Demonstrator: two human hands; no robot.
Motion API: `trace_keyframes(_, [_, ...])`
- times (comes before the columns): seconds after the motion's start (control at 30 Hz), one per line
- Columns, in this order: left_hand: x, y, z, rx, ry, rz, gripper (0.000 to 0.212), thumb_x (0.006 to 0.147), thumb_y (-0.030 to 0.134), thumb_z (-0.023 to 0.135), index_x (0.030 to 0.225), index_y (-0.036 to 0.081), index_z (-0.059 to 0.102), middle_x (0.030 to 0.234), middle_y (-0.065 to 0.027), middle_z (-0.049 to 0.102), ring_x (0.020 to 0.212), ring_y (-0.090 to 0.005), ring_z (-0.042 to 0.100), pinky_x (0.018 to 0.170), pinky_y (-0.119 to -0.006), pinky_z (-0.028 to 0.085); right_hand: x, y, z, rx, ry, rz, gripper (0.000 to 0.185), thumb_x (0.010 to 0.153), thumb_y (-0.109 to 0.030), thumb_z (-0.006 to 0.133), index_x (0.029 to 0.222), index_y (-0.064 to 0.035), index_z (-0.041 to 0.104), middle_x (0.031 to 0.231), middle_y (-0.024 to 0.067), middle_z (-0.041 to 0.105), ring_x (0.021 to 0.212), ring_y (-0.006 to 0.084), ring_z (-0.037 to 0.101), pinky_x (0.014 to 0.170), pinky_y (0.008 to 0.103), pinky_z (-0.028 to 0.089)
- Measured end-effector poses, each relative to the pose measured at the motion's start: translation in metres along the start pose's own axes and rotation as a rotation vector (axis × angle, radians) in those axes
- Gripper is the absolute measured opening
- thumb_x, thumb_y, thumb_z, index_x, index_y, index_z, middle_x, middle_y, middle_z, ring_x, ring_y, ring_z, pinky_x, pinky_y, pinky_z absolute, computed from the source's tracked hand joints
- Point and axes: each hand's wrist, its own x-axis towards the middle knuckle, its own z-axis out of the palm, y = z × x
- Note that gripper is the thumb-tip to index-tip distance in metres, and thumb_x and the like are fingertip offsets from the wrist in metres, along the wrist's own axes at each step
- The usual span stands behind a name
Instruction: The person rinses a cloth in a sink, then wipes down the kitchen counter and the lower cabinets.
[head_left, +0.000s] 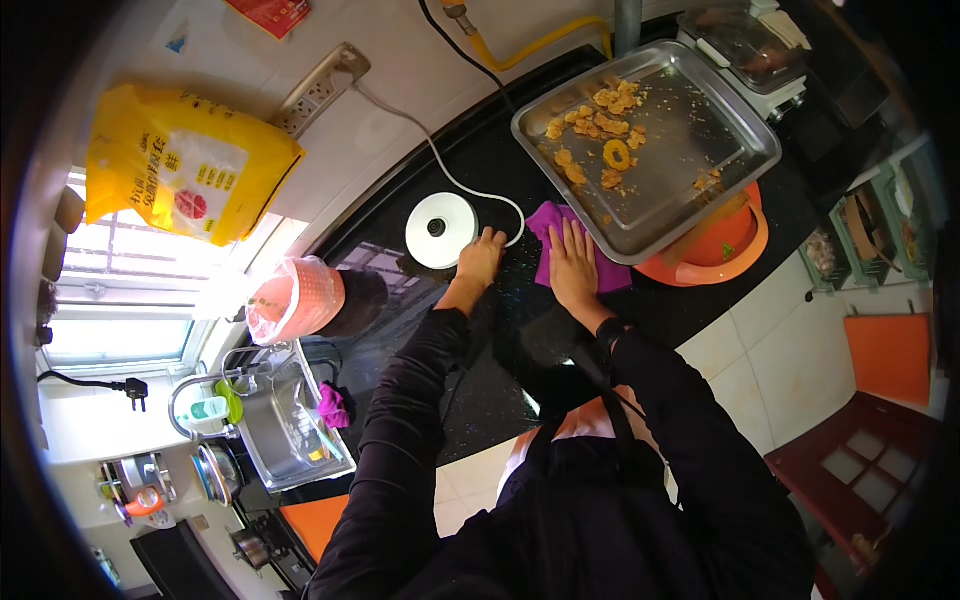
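Note:
My left hand (480, 264) rests with curled fingers at the right rim of a round white kettle power base (450, 244), beside its white cord (480, 196). The thumb side is hidden, so whether it grips the base or the cord is unclear. My right hand (574, 266) lies flat on a folded purple cloth (541, 225), pressing it to the black countertop (480, 390). Just right of the cloth, a steel tray (675, 172) holds golden fried pieces (611, 124) and crumbs. An orange basin (724, 244) sits partly hidden beneath the tray's near edge.
A lined pink bin (300, 300) stands left, near the steel sink (281, 431). A yellow bag (187, 169) is by the window. The cord runs to a wall power strip (319, 94). A lidded clear container (750, 49) on a kitchen scale stands behind the tray.

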Motion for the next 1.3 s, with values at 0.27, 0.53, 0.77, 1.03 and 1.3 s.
trace_keyframes(0.27, [-0.046,-0.036,-0.052,-0.241,0.299,-0.098,0.014,0.086,0.020,0.045,0.095,0.009,0.046,0.090,-0.0142,0.052,0.078,-0.0372,0.054,0.064,-0.043,0.043,0.071,-0.022,0.044,0.005,0.054,0.116,0.047,0.083,-0.017,0.044,0.127,-0.0051,0.033,0.134,0.0168,0.029,0.124,0.0333,0.025,0.101,0.0435,0.017])
trace_keyframes(0.53, [-0.085,-0.093,-0.114,-0.305,0.674,-0.343,0.012,0.083,0.011,0.052,0.084,0.000,0.046,0.078,-0.0196,0.050,0.068,-0.0373,0.049,0.060,-0.039,0.040,0.145,-0.077,0.113,-0.042,-0.072,0.015,0.047,0.083,-0.025,0.040,0.126,-0.0075,0.037,0.133,0.0139,0.032,0.127,0.0299,0.020,0.104,0.0457,0.007])
trace_keyframes(0.77, [-0.083,-0.118,-0.135,-0.268,0.731,-0.359,0.009,0.082,0.008,0.051,0.085,0.000,0.047,0.080,-0.0197,0.051,0.072,-0.0358,0.052,0.063,-0.039,0.041,-0.009,-0.180,0.115,0.453,-0.384,-0.654,0.039,0.075,-0.018,0.049,0.112,-0.0082,0.052,0.124,0.0115,0.044,0.121,0.0262,0.033,0.105,0.0401,0.016])
trace_keyframes(1.03, [-0.051,-0.094,-0.117,-0.206,0.593,-0.280,0.008,0.081,0.006,0.049,0.088,0.003,0.046,0.088,-0.0192,0.049,0.077,-0.0407,0.050,0.064,-0.043,0.041,-0.007,-0.116,0.070,0.547,-0.335,-0.697,0.023,0.067,-0.012,0.053,0.087,-0.0133,0.062,0.113,0.0081,0.051,0.113,0.0263,0.041,0.101,0.0429,0.024])
trace_keyframes(1.3, [-0.014,-0.038,-0.083,-0.215,0.483,-0.207,0.007,0.082,0.011,0.050,0.085,0.007,0.045,0.089,-0.0162,0.048,0.076,-0.0406,0.051,0.062,-0.045,0.041,0.047,0.000,0.017,0.031,-0.092,-0.060,0.040,0.086,-0.018,0.039,0.125,-0.0072,0.039,0.130,0.0157,0.036,0.123,0.0308,0.029,0.104,0.0422,0.015])
